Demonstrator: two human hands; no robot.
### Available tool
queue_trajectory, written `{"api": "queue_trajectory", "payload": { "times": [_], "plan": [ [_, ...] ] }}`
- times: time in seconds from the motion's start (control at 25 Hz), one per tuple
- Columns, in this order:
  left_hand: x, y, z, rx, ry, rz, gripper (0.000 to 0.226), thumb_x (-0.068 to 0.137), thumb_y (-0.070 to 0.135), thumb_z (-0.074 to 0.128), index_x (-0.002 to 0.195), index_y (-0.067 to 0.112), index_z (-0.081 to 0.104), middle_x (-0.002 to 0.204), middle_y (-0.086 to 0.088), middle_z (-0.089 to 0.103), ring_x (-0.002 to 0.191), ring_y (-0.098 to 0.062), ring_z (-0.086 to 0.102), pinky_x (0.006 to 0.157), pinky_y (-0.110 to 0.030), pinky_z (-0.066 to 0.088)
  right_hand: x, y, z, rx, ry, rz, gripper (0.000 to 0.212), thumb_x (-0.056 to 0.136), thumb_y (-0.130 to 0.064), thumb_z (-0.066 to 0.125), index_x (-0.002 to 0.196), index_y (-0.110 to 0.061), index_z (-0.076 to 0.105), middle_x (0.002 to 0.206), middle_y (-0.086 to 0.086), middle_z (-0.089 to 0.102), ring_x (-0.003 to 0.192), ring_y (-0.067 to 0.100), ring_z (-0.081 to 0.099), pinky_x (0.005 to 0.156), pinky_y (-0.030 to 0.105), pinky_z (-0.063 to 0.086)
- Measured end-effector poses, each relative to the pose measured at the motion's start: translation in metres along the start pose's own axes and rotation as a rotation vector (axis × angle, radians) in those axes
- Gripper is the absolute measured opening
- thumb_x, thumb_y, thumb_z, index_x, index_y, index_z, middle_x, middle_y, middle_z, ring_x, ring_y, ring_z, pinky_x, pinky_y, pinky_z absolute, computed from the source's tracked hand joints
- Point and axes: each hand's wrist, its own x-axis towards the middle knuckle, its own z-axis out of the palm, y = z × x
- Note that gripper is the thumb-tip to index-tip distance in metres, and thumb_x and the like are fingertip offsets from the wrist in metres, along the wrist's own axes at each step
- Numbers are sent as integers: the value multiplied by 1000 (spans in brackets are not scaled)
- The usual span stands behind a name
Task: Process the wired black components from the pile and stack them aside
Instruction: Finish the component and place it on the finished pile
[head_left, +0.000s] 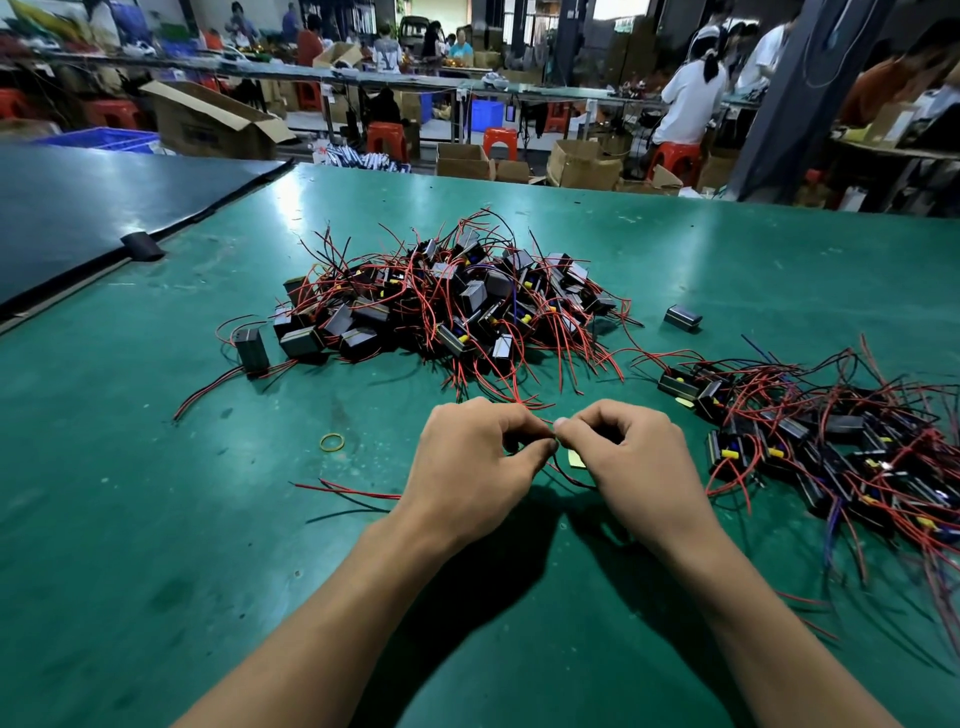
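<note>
A pile of black box components (447, 306) with red and black wires lies in the middle of the green table (156, 519). A second heap of the same components (831, 447) spreads at the right. My left hand (472, 467) and my right hand (634, 462) meet in front of the pile, fingers curled, pinching thin red and black wires (569, 475) between thumbs and fingertips. The component on those wires is mostly hidden under my palms. Loose wire ends (348, 491) trail left from under my left hand.
A yellow rubber band (332, 442) lies left of my hands. One component (253, 349) stands apart at the pile's left, another (683, 317) lies alone at the right. A dark mat (78, 208) covers the far left. Behind the table are boxes, stools and people.
</note>
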Motion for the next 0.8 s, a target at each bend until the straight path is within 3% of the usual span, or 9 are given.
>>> {"api": "queue_trajectory", "payload": {
  "times": [0.16,0.28,0.36,0.48,0.52,0.64,0.8],
  "plan": [
    [-1,3,0,41,-10,-1,22,73,42,67,85,28,79,72,9,72,70,-6,62,70,-26,50,1,1,-1,-31,-22,63,27,83,-26,71,60,-13,67,43,-13,49,44,0,41,46,12,34],
    [3,-1,-2,-27,-44,-74,9,78,32,76,82,26,79,64,11,70,62,-4,62,66,-27,51,1,2,-8,48,-116,6,26,87,-31,73,64,-18,71,51,-13,58,46,-2,46,49,10,35],
    [5,-4,-4,-113,-74,-142,4,79,25,79,81,22,79,59,14,66,57,2,59,63,-20,49,2,3,-17,116,-225,-54,18,89,-31,73,74,-21,76,60,-12,67,51,-2,52,53,10,38],
    [6,-4,-6,-143,-90,-183,4,79,22,80,81,19,80,60,14,66,56,5,57,61,-11,44,5,8,-25,101,-304,-98,2,85,-25,78,87,-26,79,76,-7,75,64,7,61,59,25,49],
    [6,-3,-6,-151,-89,-192,3,79,21,79,81,18,80,60,13,67,56,5,57,60,-10,44,4,10,-25,78,-310,-129,6,84,-22,80,88,-27,79,75,-11,74,62,6,59,58,25,49],
    [8,-2,-7,-176,-91,-204,1,79,18,79,79,18,80,63,8,69,57,3,55,60,-13,45,3,11,-22,-25,-292,-285,16,82,-16,82,89,-30,77,70,-25,68,53,0,52,55,7,37],
    [8,-3,-9,-178,-147,-185,3,79,19,80,80,16,80,58,7,65,56,-1,51,59,-19,43,5,14,-19,-88,-185,-483,18,80,-14,83,89,-27,77,80,-18,71,64,0,60,60,8,41]
  ]
}}
